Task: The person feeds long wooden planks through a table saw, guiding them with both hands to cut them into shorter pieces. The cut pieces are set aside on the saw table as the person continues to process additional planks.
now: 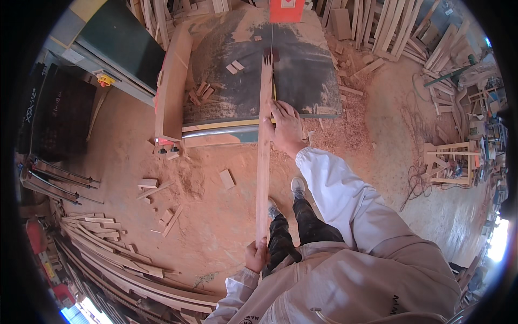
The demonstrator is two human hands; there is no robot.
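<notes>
A long, narrow wooden board (263, 173) runs from near my body onto the dark saw table (307, 75). Several pointed slits are cut into its far end, which lies close to the thin bandsaw blade (272, 39). My left hand (257, 255) is closed round the board's near end, low by my thigh. Farther out, at the table's front edge, my right hand (286, 127) grips the board from its right side, fingers reaching forward along it. Above the blade hangs a red-orange guard (286, 11).
Small offcuts (202, 93) and sawdust lie on the table. A tall wooden fence (171, 89) stands along its left side, beside a green machine cabinet (121, 46). Scraps and shavings cover the floor. Timber (129, 264) is stacked at lower left, a wooden stool (453, 162) at right.
</notes>
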